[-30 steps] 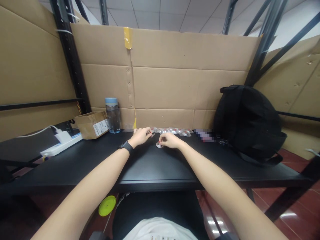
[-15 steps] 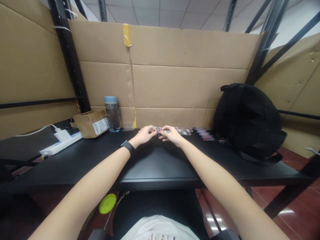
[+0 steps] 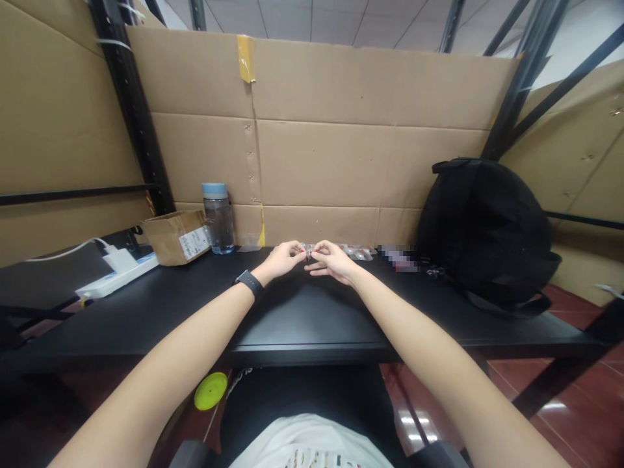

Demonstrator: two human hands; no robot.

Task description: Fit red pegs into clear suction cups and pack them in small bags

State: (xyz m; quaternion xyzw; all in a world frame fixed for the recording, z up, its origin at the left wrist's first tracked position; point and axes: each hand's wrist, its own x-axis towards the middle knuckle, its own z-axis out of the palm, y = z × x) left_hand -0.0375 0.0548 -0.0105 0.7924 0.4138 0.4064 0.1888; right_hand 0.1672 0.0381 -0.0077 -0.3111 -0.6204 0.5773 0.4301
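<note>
Left hand (image 3: 283, 258): raised just above the black table (image 3: 302, 318), thumb and forefinger pinched on a small metal piece (image 3: 309, 252); black wristband (image 3: 248, 283) on the wrist.
Right hand (image 3: 331, 260): meets the left fingertip to fingertip, pinching the same small piece from the opposite side, other fingers loosely spread. What the piece is cannot be told.
Beyond the right hand: row of small clear packets with red parts (image 3: 358, 251) along the cardboard wall (image 3: 341, 156).
Left of the left hand: water bottle (image 3: 218, 218), cardboard box (image 3: 178, 236), white power strip (image 3: 116, 276).
Right of the right hand: black backpack (image 3: 487, 231).
</note>
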